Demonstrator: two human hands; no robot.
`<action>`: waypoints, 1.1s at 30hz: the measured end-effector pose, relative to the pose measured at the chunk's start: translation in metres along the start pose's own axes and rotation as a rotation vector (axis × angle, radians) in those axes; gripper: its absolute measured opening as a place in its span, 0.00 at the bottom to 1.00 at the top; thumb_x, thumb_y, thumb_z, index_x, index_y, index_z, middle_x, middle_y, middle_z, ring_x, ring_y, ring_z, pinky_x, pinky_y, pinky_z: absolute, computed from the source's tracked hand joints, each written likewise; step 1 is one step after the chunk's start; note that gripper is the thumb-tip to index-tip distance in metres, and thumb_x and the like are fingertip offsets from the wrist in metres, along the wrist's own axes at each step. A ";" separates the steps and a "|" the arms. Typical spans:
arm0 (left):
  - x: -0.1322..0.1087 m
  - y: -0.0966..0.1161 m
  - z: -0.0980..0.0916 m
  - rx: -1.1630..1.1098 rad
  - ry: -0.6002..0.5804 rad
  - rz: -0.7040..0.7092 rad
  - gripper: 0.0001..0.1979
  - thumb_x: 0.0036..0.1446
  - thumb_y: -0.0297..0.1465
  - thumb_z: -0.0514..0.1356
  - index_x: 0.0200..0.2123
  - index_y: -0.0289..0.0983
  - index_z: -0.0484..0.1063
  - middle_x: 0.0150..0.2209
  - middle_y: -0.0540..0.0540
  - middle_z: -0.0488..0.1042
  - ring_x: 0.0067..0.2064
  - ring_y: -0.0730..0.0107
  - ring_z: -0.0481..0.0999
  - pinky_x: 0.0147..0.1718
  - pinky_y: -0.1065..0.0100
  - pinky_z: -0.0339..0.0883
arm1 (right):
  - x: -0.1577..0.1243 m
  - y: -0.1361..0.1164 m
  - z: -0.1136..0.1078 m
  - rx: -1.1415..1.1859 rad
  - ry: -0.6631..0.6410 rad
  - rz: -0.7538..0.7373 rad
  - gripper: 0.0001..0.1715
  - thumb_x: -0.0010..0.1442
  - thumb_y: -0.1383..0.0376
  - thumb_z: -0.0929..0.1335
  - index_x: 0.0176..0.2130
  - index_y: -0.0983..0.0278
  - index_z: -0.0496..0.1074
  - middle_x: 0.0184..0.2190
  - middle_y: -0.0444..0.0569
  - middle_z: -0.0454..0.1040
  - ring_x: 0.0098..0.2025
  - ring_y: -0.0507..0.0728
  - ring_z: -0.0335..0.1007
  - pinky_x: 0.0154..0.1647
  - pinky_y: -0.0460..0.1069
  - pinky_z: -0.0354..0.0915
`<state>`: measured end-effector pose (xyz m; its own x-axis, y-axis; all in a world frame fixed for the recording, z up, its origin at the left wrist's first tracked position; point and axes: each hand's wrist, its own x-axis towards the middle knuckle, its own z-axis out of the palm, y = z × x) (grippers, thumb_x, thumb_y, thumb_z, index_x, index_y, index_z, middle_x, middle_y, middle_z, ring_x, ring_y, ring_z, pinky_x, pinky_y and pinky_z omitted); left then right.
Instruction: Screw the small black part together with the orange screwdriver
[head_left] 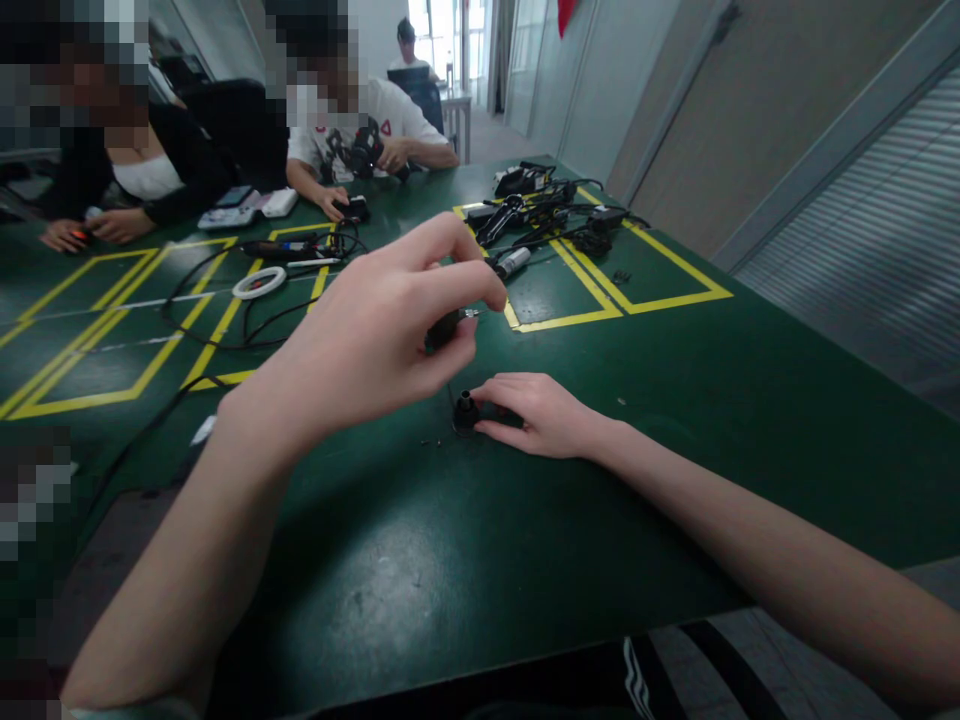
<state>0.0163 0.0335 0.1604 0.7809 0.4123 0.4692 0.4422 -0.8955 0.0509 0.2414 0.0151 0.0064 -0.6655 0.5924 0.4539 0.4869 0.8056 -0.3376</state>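
Observation:
My left hand (375, 320) is raised over the table, its thumb and fingers closed around a small black object (442, 330) with a shiny metal tip. Most of that object is hidden by the fingers. Lower and to the right, my right hand (536, 412) rests on the green table (570, 540). Its thumb and fingertips pinch a small round black piece (465, 412) that stands on the tabletop with a short metal tube pointing up. A few tiny bits (431, 442), too small to name, lie just left of it.
Black cables and devices (540, 210) are heaped at the far right. A white ring (259, 283), like a tape roll, lies at left among cables and a black pen-shaped tool (281, 249). Yellow tape marks the table. Two people sit across, handling things; one holds a black device (366, 150).

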 end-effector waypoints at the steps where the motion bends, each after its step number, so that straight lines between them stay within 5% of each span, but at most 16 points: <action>1: 0.000 0.000 0.000 0.001 -0.003 -0.001 0.13 0.64 0.25 0.55 0.44 0.44 0.78 0.47 0.43 0.77 0.41 0.63 0.77 0.36 0.63 0.67 | 0.000 0.000 0.000 -0.002 -0.003 0.002 0.14 0.72 0.61 0.68 0.53 0.68 0.74 0.43 0.57 0.84 0.45 0.61 0.82 0.46 0.55 0.76; 9: -0.002 0.004 -0.002 0.011 -0.052 -0.008 0.14 0.59 0.25 0.56 0.45 0.41 0.78 0.39 0.45 0.78 0.38 0.63 0.77 0.34 0.64 0.66 | 0.000 0.000 0.002 0.009 -0.021 0.022 0.14 0.71 0.62 0.69 0.53 0.68 0.74 0.44 0.58 0.84 0.45 0.61 0.82 0.46 0.55 0.76; 17: -0.002 0.002 -0.002 -0.016 -0.012 -0.022 0.12 0.64 0.26 0.56 0.46 0.44 0.77 0.46 0.43 0.77 0.42 0.61 0.78 0.37 0.62 0.69 | 0.000 -0.002 0.002 -0.018 -0.020 0.028 0.14 0.71 0.62 0.69 0.52 0.69 0.74 0.43 0.58 0.83 0.44 0.62 0.82 0.45 0.55 0.75; 25: 0.000 0.007 0.003 -0.010 -0.037 -0.030 0.17 0.61 0.25 0.57 0.52 0.42 0.75 0.41 0.45 0.78 0.39 0.62 0.77 0.35 0.64 0.66 | -0.001 -0.001 0.002 0.025 -0.030 0.047 0.14 0.71 0.62 0.68 0.52 0.68 0.73 0.43 0.58 0.83 0.42 0.61 0.81 0.43 0.55 0.75; 33: 0.001 0.009 0.005 -0.009 -0.036 -0.041 0.21 0.64 0.23 0.54 0.59 0.38 0.71 0.50 0.40 0.76 0.44 0.62 0.78 0.39 0.65 0.67 | -0.003 0.002 0.001 0.015 0.011 0.006 0.13 0.70 0.63 0.70 0.51 0.68 0.74 0.40 0.56 0.83 0.39 0.59 0.80 0.40 0.52 0.74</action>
<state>0.0235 0.0273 0.1571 0.7780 0.4539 0.4344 0.4700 -0.8793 0.0770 0.2439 0.0150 0.0038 -0.6566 0.5972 0.4607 0.4821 0.8021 -0.3525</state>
